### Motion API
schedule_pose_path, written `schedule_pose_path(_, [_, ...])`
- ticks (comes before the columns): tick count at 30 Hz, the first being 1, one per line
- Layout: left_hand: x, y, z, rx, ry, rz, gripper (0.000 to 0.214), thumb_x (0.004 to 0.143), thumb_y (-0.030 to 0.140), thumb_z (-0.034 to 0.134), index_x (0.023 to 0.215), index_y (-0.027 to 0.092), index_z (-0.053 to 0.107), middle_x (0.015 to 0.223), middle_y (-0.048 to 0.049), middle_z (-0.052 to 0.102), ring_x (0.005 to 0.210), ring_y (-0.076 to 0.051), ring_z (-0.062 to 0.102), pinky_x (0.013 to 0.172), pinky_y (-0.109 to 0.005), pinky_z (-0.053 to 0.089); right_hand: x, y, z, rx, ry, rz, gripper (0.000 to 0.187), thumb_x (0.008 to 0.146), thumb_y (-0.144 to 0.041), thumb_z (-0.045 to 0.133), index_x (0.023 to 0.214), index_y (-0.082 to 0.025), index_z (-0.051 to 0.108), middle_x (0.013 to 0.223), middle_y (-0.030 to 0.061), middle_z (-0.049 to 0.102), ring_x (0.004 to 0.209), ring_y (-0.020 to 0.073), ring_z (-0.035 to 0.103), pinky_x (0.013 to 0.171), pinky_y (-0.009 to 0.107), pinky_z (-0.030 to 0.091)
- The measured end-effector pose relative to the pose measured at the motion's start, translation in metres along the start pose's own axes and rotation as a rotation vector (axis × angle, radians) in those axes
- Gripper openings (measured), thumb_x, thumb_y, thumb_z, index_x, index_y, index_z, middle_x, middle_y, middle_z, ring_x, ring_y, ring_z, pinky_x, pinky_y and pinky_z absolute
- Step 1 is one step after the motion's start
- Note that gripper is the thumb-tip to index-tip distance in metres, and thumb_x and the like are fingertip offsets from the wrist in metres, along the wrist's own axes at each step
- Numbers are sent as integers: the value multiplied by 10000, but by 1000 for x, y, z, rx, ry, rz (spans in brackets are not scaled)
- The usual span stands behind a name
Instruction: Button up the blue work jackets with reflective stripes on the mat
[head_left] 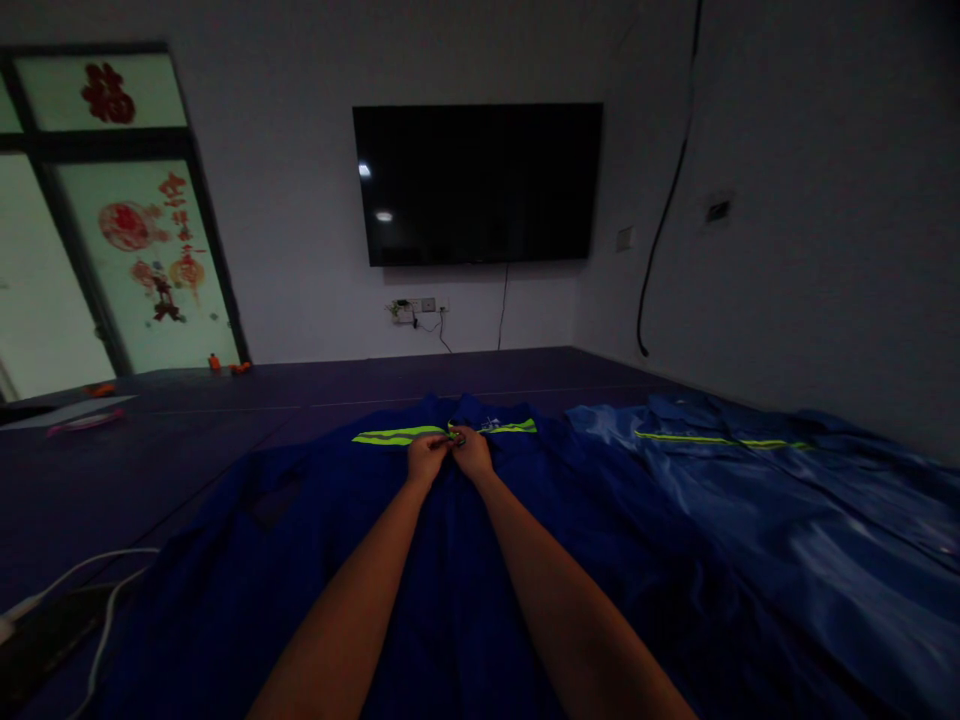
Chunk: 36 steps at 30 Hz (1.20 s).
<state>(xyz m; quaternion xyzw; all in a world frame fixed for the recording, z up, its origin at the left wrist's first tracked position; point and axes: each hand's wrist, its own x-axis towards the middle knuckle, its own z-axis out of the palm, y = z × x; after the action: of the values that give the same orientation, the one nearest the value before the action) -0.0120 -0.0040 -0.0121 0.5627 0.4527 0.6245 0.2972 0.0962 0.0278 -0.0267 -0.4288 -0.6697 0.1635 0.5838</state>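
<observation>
A dark blue work jacket (337, 560) lies spread out in front of me, with a yellow-green reflective stripe (394, 436) across its chest. My left hand (427, 458) and my right hand (472, 455) meet at the middle of that stripe, on the jacket's front opening. Both hands are closed, fingertips pinching the front edge from either side. Whatever small fastening may lie between the fingers is hidden. White lettering (491, 424) shows on the chest just beyond my right hand.
To the right lies a lighter blue jacket (810, 520) with a thin yellow stripe. A white cable (109, 625) runs beside a dark object at lower left. Small orange things (215, 362) sit by the door. A television (480, 185) hangs on the wall ahead.
</observation>
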Motion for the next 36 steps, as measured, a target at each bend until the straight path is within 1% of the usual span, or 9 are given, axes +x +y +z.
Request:
schedule_pose_path(4, [-1, 2, 3, 123, 62, 52, 83, 586, 145, 657, 640, 193, 698, 708, -41, 689, 759, -191, 610, 781, -302, 431, 0, 1, 0, 5, -1, 13, 355, 602, -74, 528, 908, -208, 648, 714, 6, 661, 659, 148, 604, 624, 236, 463])
schedule_pose_path(7, [-2, 2, 2, 190, 66, 74, 83, 597, 129, 636, 587, 193, 689, 631, -34, 672, 708, -190, 607, 760, -303, 429, 0, 1, 1, 1, 4, 24, 344, 599, -87, 544, 904, -208, 649, 667, -9, 652, 632, 147, 603, 617, 237, 462])
schedule_pose_path(10, [-4, 3, 1, 236, 63, 92, 120, 604, 108, 615, 558, 197, 681, 599, -30, 660, 682, -187, 602, 742, -296, 429, 0, 2, 0, 3, 6, 26, 326, 594, -99, 549, 883, -209, 654, 638, -13, 647, 620, 153, 601, 616, 243, 461])
schedule_pose_path(18, [-5, 4, 0, 313, 73, 137, 170, 620, 75, 574, 543, 192, 670, 624, -45, 659, 670, -192, 597, 699, -288, 422, -2, -2, -2, -13, -13, 22, 318, 580, -93, 532, 848, -197, 668, 642, -1, 656, 609, 156, 596, 596, 233, 448])
schedule_pose_path(23, [-5, 4, 1, 373, 75, 154, 177, 642, 93, 557, 533, 183, 663, 604, -45, 651, 624, -182, 585, 645, -271, 409, 0, -4, -1, -32, 48, 61, 294, 611, -88, 487, 812, -183, 679, 711, 27, 677, 653, 167, 608, 618, 243, 459])
schedule_pose_path(28, [-6, 4, 1, 426, 67, 164, 196, 661, 115, 549, 496, 173, 637, 548, -25, 624, 580, -155, 561, 607, -244, 389, 1, -3, -1, -67, 98, 98, 293, 639, -84, 472, 837, -162, 674, 727, 41, 683, 658, 163, 615, 623, 242, 470])
schedule_pose_path(32, [-6, 5, 1, 456, 71, 164, 197, 672, 112, 542, 507, 165, 635, 537, -7, 618, 583, -141, 558, 603, -232, 379, 1, -6, -3, -129, 72, 115, 293, 635, -77, 482, 849, -146, 670, 755, 46, 690, 678, 157, 624, 637, 226, 470])
schedule_pose_path(36, [-5, 6, 0, 465, 88, 159, 191, 677, 115, 541, 524, 160, 645, 557, -15, 631, 594, -144, 565, 604, -237, 380, -1, -10, -5, -151, 35, 124, 305, 627, -70, 495, 865, -152, 669, 767, 44, 694, 704, 154, 632, 650, 210, 469])
